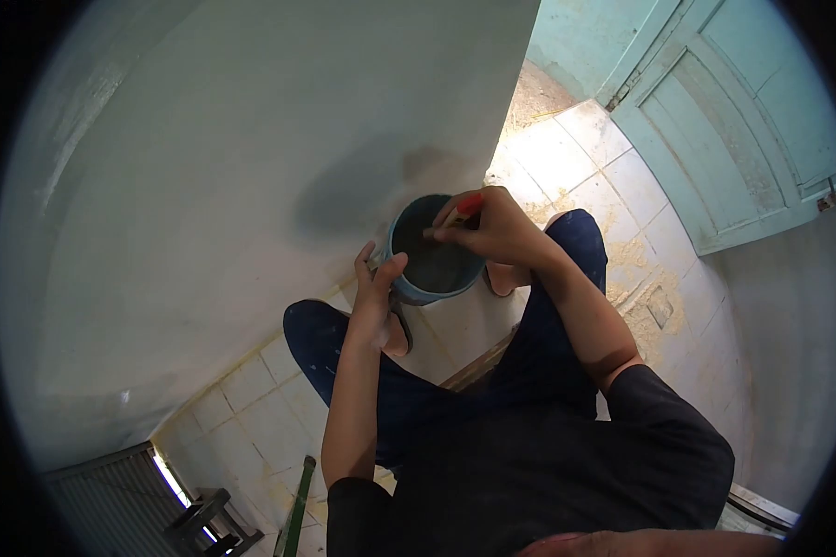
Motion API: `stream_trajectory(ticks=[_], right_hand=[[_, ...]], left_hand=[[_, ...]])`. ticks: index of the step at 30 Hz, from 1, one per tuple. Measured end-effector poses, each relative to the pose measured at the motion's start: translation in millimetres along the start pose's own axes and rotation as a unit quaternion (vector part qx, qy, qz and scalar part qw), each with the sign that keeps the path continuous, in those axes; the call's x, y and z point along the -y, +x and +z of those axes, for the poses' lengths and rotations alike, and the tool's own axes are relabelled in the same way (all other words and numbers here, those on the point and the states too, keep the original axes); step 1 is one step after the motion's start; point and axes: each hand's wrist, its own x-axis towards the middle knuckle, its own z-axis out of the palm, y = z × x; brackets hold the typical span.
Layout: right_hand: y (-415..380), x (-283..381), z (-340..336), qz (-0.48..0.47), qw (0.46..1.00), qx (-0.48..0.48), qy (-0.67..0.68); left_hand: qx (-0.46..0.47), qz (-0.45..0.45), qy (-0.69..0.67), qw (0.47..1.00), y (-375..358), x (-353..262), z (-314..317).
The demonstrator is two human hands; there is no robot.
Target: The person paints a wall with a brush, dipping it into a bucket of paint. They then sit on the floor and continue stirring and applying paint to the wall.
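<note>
A blue bucket (418, 298) with dark grey-green contents is between my knees, close to the wall. My left hand (376, 286) grips its left rim, the thumb over the edge and the fingers outside. In my right hand (497, 227) is what looks like a paintbrush (465, 209) with a red handle end. The fingers are closed round it above the bucket's opening. Its lower end is hidden by the fingers and the bucket.
A smooth grey-green wall (223, 167) rises directly in front. Pale debris lies on the floor tiles (613, 195) at right, near a light blue door (734, 121). At lower left are a green bar-like object (297, 506) and a dark stool-like object (212, 520).
</note>
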Motion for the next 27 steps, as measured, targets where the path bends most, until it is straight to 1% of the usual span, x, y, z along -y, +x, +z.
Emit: stream_trajectory(ticks=[1,2,4,8,10,11,13,17,19,23,25,27], right_hand=[[0,5,-2,0.043,0.998,0.034,0.003],[0,2,1,0.043,0.998,0.036,0.004],[-1,-4,8,-0.015,1.000,-0.010,-0.021],[-5,-5,14,-0.014,0.999,-0.003,-0.038],[-10,1,20,-0.018,0.998,-0.019,-0.064],[-11,6,20,-0.019,0.998,-0.018,-0.064],[-15,18,20,0.028,0.997,0.011,-0.072],[-18,20,20,0.039,0.995,0.004,-0.087],[-17,16,21,0.033,0.997,-0.011,-0.065],[-20,18,22,0.033,0.998,0.010,-0.057],[-22,9,30,-0.064,0.992,-0.043,-0.096],[-22,5,31,-0.061,0.992,-0.040,-0.100]], left_hand=[[-0.001,0.000,0.000,1.000,-1,-1,0],[-0.003,0.000,0.000,1.000,-1,-1,0],[-0.021,-0.002,0.018,1.000,-1,-1,0],[-0.016,0.001,0.011,1.000,2,3,-1],[-0.009,-0.004,0.006,1.000,1,1,-1],[-0.011,-0.004,0.006,1.000,1,0,0],[-0.014,-0.009,0.022,1.000,-1,-1,1],[-0.015,-0.008,0.025,1.000,2,1,-1],[-0.026,-0.017,0.029,0.999,2,-1,1],[-0.022,-0.014,0.026,0.999,6,5,-3],[-0.024,-0.014,0.034,0.999,5,5,-3],[-0.022,-0.010,0.027,0.999,3,4,-1]])
